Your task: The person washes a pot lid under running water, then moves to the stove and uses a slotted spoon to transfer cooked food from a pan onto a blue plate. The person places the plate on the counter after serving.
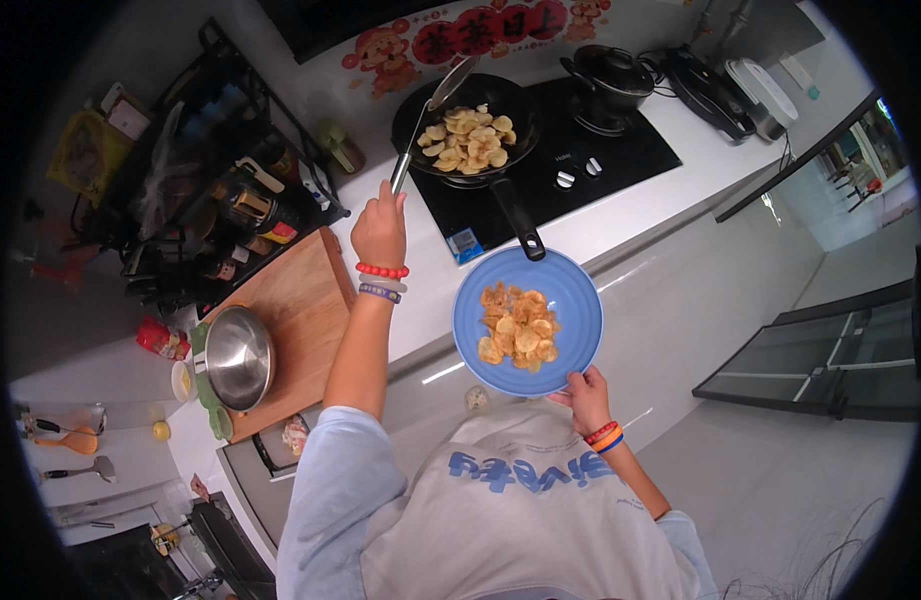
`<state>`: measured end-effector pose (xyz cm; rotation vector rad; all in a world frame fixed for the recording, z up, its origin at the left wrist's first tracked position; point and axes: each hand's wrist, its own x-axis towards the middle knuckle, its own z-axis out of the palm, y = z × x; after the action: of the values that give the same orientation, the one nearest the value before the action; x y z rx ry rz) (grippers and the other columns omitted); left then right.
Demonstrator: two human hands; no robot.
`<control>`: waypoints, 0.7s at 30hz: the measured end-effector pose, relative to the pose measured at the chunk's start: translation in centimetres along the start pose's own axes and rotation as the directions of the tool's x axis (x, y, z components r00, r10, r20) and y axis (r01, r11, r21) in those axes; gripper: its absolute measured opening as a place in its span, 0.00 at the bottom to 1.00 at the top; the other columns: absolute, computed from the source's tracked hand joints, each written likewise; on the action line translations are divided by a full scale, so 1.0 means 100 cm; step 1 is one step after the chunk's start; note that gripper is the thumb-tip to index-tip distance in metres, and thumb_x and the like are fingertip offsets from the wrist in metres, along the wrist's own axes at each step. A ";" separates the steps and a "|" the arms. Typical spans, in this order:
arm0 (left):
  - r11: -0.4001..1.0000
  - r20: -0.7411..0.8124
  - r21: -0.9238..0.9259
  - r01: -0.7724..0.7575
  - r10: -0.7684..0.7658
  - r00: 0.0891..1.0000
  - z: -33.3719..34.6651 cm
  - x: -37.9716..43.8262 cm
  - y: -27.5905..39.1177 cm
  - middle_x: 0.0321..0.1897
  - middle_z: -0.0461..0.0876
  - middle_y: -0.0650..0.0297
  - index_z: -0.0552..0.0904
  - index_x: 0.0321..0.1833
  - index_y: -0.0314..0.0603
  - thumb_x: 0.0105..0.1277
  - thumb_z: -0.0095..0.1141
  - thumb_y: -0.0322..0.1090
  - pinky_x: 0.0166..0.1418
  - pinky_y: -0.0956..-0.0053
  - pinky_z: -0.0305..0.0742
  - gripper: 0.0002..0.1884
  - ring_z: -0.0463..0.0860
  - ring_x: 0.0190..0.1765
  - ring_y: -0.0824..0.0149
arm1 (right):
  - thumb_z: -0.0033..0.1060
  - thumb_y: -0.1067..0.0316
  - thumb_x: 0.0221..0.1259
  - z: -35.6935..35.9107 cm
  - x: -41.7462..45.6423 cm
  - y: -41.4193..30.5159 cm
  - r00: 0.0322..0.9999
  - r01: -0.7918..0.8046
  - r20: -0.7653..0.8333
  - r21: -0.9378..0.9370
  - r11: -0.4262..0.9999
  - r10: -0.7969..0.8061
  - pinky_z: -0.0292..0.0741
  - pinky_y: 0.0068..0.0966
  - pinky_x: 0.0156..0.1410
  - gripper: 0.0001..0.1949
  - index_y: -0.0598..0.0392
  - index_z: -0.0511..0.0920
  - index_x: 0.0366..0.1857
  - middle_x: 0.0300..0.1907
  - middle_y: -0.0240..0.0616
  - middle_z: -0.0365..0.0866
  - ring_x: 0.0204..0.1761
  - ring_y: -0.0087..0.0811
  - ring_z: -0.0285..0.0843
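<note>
My left hand (381,226) grips the metal handle of a long-handled utensil (453,82), a skimmer or ladle, whose round head is over the rim of a black frying pan (526,112). Pale sliced pieces, like potato slices (471,142), are heaped in the pan. With its edge pinched in my right hand (586,394), a round blue plate (576,322) is held in front of the counter, near the end of the pan's handle. Browned, crisp-looking slices (524,334) lie on the plate.
A black gas hob (618,172) bears the pan and a lidded black pot (614,71). To the left, a metal bowl (239,360) rests on a wooden cutting board (303,322), beside a rack of bottles (261,202). Appliances (708,97) stand at the counter's right end.
</note>
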<state>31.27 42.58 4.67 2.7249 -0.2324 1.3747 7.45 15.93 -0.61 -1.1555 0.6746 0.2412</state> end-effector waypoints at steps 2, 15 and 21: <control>1.000 0.018 0.017 -0.004 0.004 1.000 0.003 -0.002 0.001 0.17 0.70 0.62 0.75 0.43 0.40 0.58 0.54 0.39 0.21 0.73 0.68 0.14 0.72 0.19 0.64 | 0.38 0.74 0.57 0.000 0.002 0.002 1.000 -0.009 -0.003 -0.002 1.000 0.009 0.80 0.23 0.35 0.11 0.63 0.67 0.44 0.38 0.40 0.74 0.35 0.31 0.78; 0.999 0.017 -0.005 -0.045 0.045 0.999 0.004 -0.013 -0.006 0.17 0.70 0.63 0.75 0.43 0.40 0.56 0.56 0.39 0.20 0.74 0.68 0.15 0.72 0.18 0.65 | 0.39 0.73 0.57 0.006 0.002 0.002 1.000 0.000 0.014 -0.008 1.000 0.000 0.81 0.23 0.35 0.12 0.63 0.67 0.45 0.39 0.38 0.73 0.35 0.30 0.78; 1.000 -0.006 0.005 -0.020 0.020 1.000 -0.004 -0.007 -0.005 0.17 0.70 0.62 0.75 0.43 0.39 0.58 0.55 0.38 0.21 0.73 0.68 0.14 0.73 0.19 0.63 | 0.38 0.73 0.58 0.007 0.003 0.007 1.000 0.004 0.012 -0.013 1.000 -0.003 0.80 0.23 0.35 0.12 0.62 0.68 0.45 0.39 0.38 0.74 0.35 0.30 0.78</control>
<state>30.64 43.24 4.37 2.7301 -0.2570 1.3900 7.57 16.78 -1.18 -1.1670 0.6611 0.2498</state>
